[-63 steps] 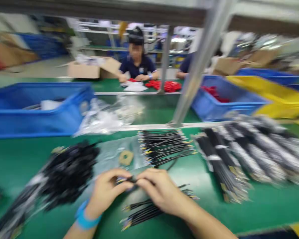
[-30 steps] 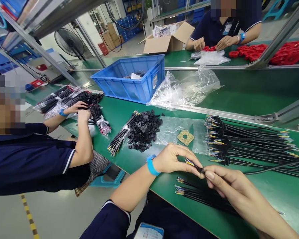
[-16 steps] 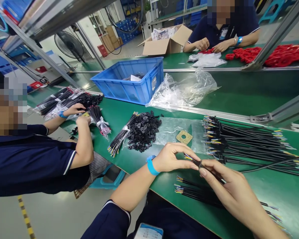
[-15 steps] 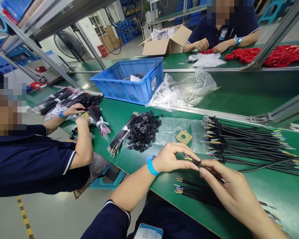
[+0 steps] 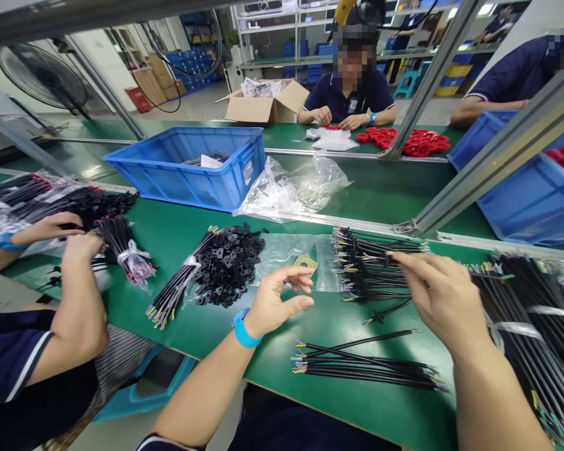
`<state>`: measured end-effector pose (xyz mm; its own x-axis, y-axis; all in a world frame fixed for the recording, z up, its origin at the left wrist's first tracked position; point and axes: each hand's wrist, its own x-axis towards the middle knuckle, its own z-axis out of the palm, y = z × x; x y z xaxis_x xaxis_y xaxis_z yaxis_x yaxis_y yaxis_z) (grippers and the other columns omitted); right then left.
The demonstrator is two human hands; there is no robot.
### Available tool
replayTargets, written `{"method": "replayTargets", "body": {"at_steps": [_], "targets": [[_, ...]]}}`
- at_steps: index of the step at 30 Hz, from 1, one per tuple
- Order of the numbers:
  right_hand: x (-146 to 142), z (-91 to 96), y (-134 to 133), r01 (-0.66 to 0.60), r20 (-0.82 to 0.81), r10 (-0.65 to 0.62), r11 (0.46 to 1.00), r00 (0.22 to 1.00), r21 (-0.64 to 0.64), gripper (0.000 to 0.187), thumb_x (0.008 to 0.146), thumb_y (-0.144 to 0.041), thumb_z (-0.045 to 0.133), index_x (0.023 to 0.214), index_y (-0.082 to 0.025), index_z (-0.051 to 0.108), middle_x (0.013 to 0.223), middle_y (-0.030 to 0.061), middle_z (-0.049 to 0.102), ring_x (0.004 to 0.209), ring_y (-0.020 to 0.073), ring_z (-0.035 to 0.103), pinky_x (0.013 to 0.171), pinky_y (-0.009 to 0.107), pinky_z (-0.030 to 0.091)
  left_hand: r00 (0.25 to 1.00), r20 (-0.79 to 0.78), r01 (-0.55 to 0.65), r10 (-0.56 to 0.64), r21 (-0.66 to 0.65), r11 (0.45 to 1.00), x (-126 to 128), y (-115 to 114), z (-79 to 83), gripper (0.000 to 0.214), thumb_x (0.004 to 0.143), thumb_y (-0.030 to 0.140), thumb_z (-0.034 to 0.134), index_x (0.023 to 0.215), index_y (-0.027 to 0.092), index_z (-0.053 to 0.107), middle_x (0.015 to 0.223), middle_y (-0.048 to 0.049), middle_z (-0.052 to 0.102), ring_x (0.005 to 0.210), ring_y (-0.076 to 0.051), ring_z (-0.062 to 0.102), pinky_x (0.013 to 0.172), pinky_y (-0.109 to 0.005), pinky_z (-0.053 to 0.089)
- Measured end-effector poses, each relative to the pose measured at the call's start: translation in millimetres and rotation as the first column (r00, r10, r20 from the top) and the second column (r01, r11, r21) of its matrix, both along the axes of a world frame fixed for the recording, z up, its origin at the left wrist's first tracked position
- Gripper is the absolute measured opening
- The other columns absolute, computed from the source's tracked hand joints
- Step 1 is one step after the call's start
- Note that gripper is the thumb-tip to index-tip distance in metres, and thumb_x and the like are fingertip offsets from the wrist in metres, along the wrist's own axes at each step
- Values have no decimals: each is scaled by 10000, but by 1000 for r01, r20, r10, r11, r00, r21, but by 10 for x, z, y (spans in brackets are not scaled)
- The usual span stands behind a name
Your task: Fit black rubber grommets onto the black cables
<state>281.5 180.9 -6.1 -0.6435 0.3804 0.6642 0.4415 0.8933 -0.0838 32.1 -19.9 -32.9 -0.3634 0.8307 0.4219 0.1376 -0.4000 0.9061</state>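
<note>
My left hand (image 5: 277, 300), with a blue wristband, hovers over the green table (image 5: 169, 238), its fingers apart and nothing in them. It is close to a clear bag holding a tan square gasket (image 5: 305, 262). My right hand (image 5: 439, 294) reaches into a pile of black cables with coloured wire ends (image 5: 366, 266). Its fingertips are pinched on one cable there. A single cable with a small black piece on it (image 5: 383, 312) lies loose between my hands. A small row of black cables (image 5: 366, 364) lies near the front edge.
A heap of black square pieces beside a cable bundle (image 5: 228, 263) lies to the left, with a co-worker's hands (image 5: 75, 241) beyond it. Behind stand a blue bin (image 5: 188, 166), crumpled plastic bags (image 5: 296, 188) and a slanted metal post (image 5: 493, 156). Wrapped cable bundles (image 5: 536, 313) fill the right.
Both hands have let go of the cable they were pinching. My left hand has opened. My right hand has moved up to the cable pile. The view has swung to the right.
</note>
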Motion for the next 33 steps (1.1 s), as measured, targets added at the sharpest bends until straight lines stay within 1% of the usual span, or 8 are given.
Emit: {"method": "replayTargets", "body": {"at_steps": [6,8,13,18,23,27,30,33], "targets": [[-209,-201,137,-8,112,13,999,994,-47,342,1078,-292,486,1301,-253,742,1143,93,750,1007,234,671,880,406,467,998,5,-61,62,-24,998,-29,3,27,439,821,413,888,1155,161,756,925,-84,772,784,-153,734,740,-245,595],[-85,-205,131,-10,145,19,998,989,-65,334,1070,-320,500,1277,-234,747,1131,106,746,988,244,665,839,404,470,997,15,-79,79,-30,996,-35,5,21,442,822,425,884,1152,161,757,919,-84,772,779,-152,728,732,-244,589],[339,-281,49,-133,295,170,981,940,-141,293,1029,-283,509,970,-273,797,877,31,728,756,170,668,721,340,501,993,45,-106,107,-29,994,-28,7,10,446,817,451,882,1135,161,769,908,-86,772,770,-149,712,728,-248,584],[450,-342,-24,-153,278,185,979,943,-132,334,1042,-323,496,896,-256,789,803,28,709,710,161,679,651,312,531,994,40,-98,100,-57,994,-23,8,16,464,808,482,882,1115,152,772,904,-92,769,770,-155,712,723,-253,577],[318,-61,-52,-75,104,80,996,991,-44,333,1077,-401,512,1064,-237,801,973,55,717,845,161,709,761,291,555,990,38,-129,132,-85,988,-31,22,3,483,806,502,878,1120,149,779,897,-93,768,777,-155,699,732,-256,574],[-3,25,111,49,36,-49,999,998,-7,287,1061,-361,561,1123,-230,808,981,62,720,818,164,696,688,289,511,980,59,-182,189,-102,978,-82,25,6,484,796,503,882,1098,138,785,897,-96,765,798,-164,707,742,-258,580],[-216,-29,244,60,85,-58,998,995,-24,322,1066,-338,518,1093,-220,816,943,64,732,732,167,668,601,304,460,938,123,-315,325,-95,944,-174,22,27,467,811,519,865,1071,140,780,842,-65,742,741,-136,685,720,-239,577],[-235,-60,167,22,128,-14,998,992,-59,352,1068,-336,482,1139,-188,794,964,81,750,770,195,688,612,320,481,844,210,-485,493,-90,870,-269,28,44,453,822,544,847,1023,145,772,793,-34,714,673,-101,648,662,-204,554]]}}
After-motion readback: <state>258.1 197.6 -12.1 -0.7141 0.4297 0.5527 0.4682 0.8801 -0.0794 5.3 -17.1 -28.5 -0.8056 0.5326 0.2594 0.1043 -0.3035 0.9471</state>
